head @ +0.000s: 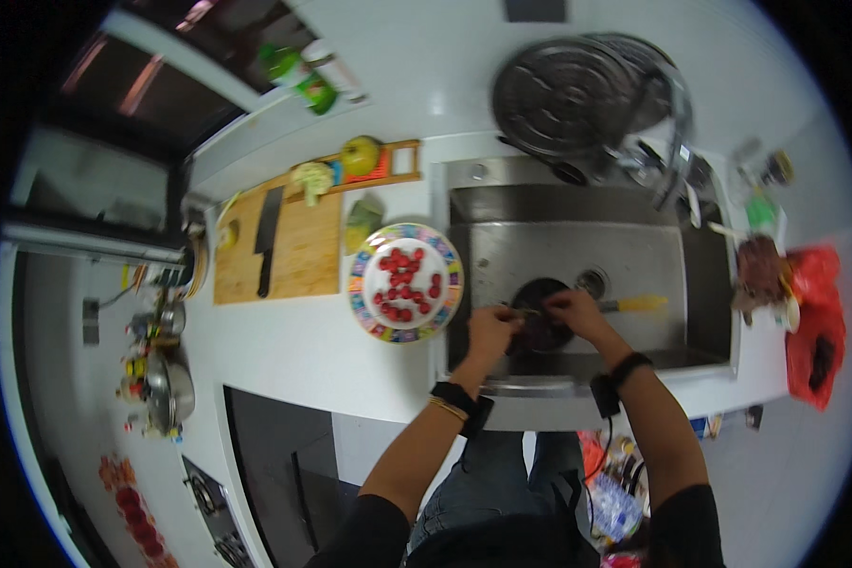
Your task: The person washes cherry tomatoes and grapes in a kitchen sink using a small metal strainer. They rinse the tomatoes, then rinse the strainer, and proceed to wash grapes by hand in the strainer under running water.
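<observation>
My left hand (493, 331) is over the left part of the stainless-steel sink (539, 241), fingers bent at the left rim of a dark round bowl (543, 341). Something small and greenish shows at its fingertips, too blurred to name. My right hand (581, 312) reaches over the bowl's right side, its fingertips close together; whether they hold anything cannot be seen. The bowl's contents are dark and unclear. Beside the sink, a plate with a colourful rim (369, 316) bears several small red fruits (401, 266). A yellow-handled tool (639, 304) lies in the sink, right of my right hand.
A cleaver (268, 220) lies on the wooden cutting board (305, 248) at the left. Behind the board are a piece of cauliflower (314, 179) and a yellow-green apple (360, 155). Dark round pan-like items (568, 96) stand behind the sink. A red plastic bag (816, 319) is at the far right.
</observation>
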A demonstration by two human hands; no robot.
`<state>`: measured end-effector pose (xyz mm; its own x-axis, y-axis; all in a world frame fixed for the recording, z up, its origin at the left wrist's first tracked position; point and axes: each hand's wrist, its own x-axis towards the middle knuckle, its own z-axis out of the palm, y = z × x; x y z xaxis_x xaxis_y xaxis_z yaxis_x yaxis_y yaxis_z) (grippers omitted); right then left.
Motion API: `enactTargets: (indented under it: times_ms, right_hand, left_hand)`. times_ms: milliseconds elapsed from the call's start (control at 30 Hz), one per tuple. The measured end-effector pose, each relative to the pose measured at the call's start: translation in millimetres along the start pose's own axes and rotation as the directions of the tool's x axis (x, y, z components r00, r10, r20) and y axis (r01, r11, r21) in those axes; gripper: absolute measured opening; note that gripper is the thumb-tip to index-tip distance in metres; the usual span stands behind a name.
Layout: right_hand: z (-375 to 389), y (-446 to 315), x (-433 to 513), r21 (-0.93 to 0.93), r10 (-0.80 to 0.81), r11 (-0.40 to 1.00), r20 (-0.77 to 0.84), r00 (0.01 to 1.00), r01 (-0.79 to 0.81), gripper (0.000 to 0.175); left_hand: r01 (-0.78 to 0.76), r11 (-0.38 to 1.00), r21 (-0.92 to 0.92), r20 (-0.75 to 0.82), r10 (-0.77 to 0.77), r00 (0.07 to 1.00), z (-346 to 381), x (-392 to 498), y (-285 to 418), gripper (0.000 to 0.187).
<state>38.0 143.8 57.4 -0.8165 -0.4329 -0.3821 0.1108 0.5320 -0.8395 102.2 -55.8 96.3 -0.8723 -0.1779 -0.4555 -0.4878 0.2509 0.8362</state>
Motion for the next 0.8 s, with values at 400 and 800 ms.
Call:
enactTargets:
  times_ms: [400, 800]
  right_hand:
    - [10, -46, -42, 0.398, -0.1, 0.917, 0.253, 0.962, -0.009, 0.058]
    - [4, -46, -44, 0.096, -0.122, 0.988, -0.033, 0.992, 0.125, 0.024]
  left_hand:
    - [-0.075, 0.997, 0.033, -0.1, 0.078, 0.992, 14, -4, 2, 0.018]
    - [-0.069, 0.987, -0.146, -0.141, 0.048, 0.989, 28, -2, 3, 0.015]
